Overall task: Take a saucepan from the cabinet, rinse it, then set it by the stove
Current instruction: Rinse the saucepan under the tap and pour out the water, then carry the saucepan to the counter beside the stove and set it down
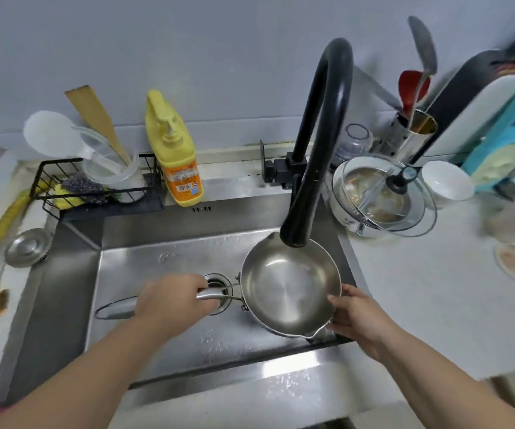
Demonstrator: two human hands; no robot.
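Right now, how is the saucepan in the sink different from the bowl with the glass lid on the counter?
The saucepan is held over the sink under the black faucet, the left hand on its handle and the right hand at its rim; the bowl rests untouched on the counter. The saucepan is uncovered and looks clean inside; the bowl holds brownish residue under its glass lid. Both are round.

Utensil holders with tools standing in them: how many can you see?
2. A translucent holder sits in the black wire rack left of the faucet; a perforated metal holder stands right of it. Others may be hidden.
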